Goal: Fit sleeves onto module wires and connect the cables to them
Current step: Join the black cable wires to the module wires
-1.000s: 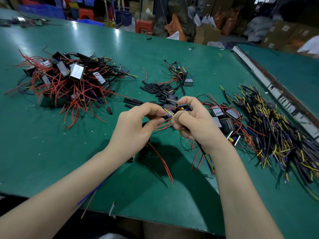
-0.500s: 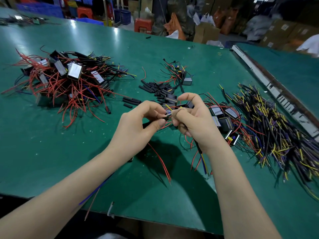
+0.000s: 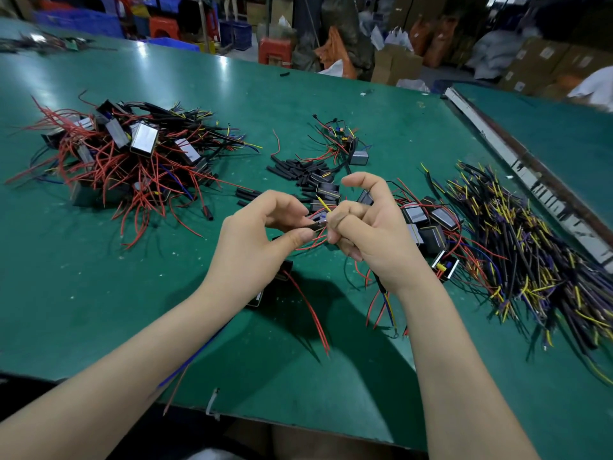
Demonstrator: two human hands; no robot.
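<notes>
Right hand index finger, curled over the joint half a second ago, now lifts clear; its thumb and lower fingers pinch the cable. Left hand pinches the module wires, yellow wire protruding above fingertips. Judgement: regripping mid-connection, joint unfinished.

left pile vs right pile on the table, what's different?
The left pile is mostly red wires tangled around boxy modules; the right pile is black cables with yellow and purple tips and no modules in it. The left pile is a heaped mound; the right pile lies flatter, its cables running roughly parallel. The left pile sits well clear of the hands; the right pile lies close beside the right hand. Both rest on the green table.
</notes>
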